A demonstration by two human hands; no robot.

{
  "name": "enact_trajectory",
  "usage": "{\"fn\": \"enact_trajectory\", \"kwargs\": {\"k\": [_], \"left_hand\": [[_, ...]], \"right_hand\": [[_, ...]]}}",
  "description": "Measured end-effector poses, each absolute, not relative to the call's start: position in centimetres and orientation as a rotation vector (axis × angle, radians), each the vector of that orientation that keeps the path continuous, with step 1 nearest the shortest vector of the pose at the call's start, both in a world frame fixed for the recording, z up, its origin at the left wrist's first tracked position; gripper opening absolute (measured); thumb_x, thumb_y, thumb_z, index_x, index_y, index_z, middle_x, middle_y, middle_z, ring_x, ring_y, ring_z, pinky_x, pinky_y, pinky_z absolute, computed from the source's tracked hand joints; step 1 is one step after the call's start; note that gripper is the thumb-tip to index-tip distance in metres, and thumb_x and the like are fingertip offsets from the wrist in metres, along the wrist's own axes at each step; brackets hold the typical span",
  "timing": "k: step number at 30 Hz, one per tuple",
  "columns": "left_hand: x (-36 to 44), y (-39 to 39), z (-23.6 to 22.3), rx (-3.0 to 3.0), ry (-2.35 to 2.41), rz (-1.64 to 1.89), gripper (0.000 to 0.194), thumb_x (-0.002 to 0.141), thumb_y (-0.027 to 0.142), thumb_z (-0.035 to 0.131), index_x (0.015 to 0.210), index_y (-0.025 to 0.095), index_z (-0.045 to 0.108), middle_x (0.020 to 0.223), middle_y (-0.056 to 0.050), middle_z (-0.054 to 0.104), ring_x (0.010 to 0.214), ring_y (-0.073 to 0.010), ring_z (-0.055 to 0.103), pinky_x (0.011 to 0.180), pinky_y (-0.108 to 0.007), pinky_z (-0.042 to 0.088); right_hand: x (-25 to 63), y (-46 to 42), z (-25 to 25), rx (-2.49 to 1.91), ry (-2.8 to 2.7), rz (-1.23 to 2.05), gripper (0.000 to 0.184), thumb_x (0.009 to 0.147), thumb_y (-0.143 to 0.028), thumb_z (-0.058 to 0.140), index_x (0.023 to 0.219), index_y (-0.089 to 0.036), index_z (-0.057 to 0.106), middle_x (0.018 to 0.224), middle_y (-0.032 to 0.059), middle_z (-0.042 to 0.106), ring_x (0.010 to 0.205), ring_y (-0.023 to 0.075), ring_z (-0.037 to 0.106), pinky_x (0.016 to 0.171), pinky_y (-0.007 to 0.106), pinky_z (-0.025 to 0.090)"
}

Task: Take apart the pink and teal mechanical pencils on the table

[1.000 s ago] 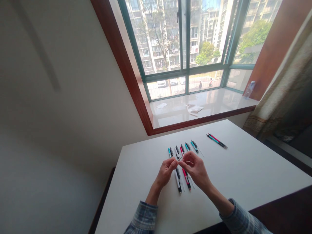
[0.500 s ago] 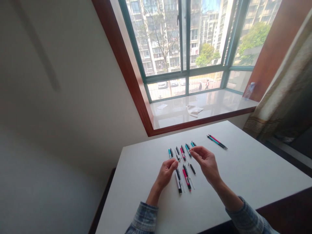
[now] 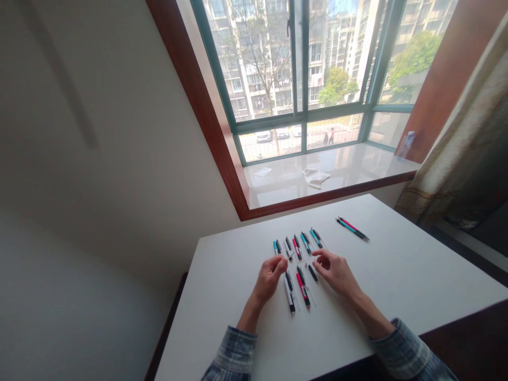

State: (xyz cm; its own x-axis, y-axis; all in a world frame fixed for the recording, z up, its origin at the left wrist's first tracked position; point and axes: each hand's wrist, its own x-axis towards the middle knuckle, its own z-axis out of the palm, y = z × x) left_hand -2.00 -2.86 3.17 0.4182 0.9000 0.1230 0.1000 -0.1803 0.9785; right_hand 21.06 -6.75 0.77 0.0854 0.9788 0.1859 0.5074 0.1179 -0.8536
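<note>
Over the near end of the pen rows, my left hand (image 3: 270, 278) is closed in a pinch; a thin tip seems to stick out, but what it holds is mostly hidden. My right hand (image 3: 337, 272) hovers low over the table, thumb and forefinger apart, beside a short black pen barrel part (image 3: 313, 272). Between the hands lie a red pen body (image 3: 302, 291) with a black part alongside and a white pen body (image 3: 289, 295). Farther back, taken-apart pens lie in a row, among them a red one (image 3: 297, 247) and a teal one (image 3: 316, 238). Thin clear refills lie beside several.
Two whole pens, a teal one (image 3: 351, 228) and a red one, lie together at the back right of the white table (image 3: 238, 248). Behind it, the window sill (image 3: 278, 193) holds a crumpled white cloth (image 3: 316, 178) and a clear bottle (image 3: 405, 145).
My right hand has come down toward the table, away from my left hand, and its pinched fingers have parted. My left hand has stayed nearly in place, still closed.
</note>
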Motion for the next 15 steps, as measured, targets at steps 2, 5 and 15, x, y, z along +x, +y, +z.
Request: {"fn": "enact_trajectory", "kwargs": {"k": [2, 5, 15], "left_hand": [[-1.99, -2.90, 3.19, 1.591, 0.902, 0.926, 0.050, 0.093, 0.060, 0.054, 0.066, 0.020, 0.040, 0.067, 0.004, 0.032, 0.063, -0.0126, 0.029, 0.060, -0.026, 0.028], [-1.96, -2.95, 3.29, 1.582, 0.912, 0.924, 0.049, 0.093, 0.059, 0.055, 0.066, 0.020, 0.041, 0.067, 0.003, 0.033, 0.063, -0.0128, 0.030, 0.060, -0.025, 0.029], [-1.99, -2.96, 3.25, 1.589, 0.910, 0.931, 0.048, 0.094, 0.056, 0.055, 0.066, 0.019, 0.042, 0.067, 0.003, 0.034, 0.064, -0.0127, 0.032, 0.061, -0.025, 0.030]], "right_hand": [[21.04, -6.72, 0.79, -1.527, -1.555, 0.693, 0.026, 0.089, -0.039, 0.059, 0.105, -0.022, 0.072, 0.073, 0.0011, 0.072, 0.064, 0.0190, 0.065, 0.066, 0.031, 0.050], [21.11, -6.71, 0.78, -1.545, -1.579, 0.698, 0.025, 0.089, -0.038, 0.059, 0.103, -0.022, 0.072, 0.075, 0.0016, 0.073, 0.066, 0.0199, 0.066, 0.068, 0.032, 0.050], [21.30, -6.88, 0.63, -1.545, -1.611, 0.677, 0.026, 0.088, -0.036, 0.055, 0.096, -0.021, 0.075, 0.076, 0.0038, 0.074, 0.069, 0.0218, 0.067, 0.071, 0.033, 0.051]]}}
